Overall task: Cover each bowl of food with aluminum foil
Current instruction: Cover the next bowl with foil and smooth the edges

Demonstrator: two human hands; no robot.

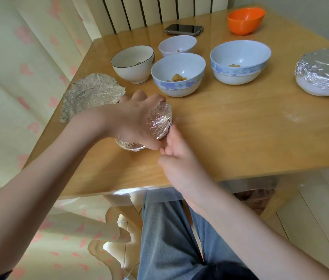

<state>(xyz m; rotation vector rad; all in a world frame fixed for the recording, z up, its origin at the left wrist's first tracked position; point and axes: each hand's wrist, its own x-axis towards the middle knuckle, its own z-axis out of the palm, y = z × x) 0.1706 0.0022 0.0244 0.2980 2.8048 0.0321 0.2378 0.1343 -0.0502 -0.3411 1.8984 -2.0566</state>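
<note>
A small bowl wrapped in aluminum foil point(159, 120) sits near the table's front left. My left hand point(133, 118) lies over it and grips it from above. My right hand point(171, 150) pinches the foil's edge at the bowl's right side. Loose crumpled foil sheets point(91, 93) lie at the table's left edge. Several uncovered bowls with bits of food stand behind: a black-rimmed white bowl point(133, 63), a plain white bowl point(177, 46), and two blue-flowered bowls point(177, 75) point(240, 61). A foil-covered bowl point(325, 71) stands at the far right.
A phone point(183, 29) and an orange bowl point(246, 20) lie at the back of the wooden table point(250, 134). A radiator stands behind the table, a heart-patterned curtain hangs at the left. My legs in jeans are under the front edge.
</note>
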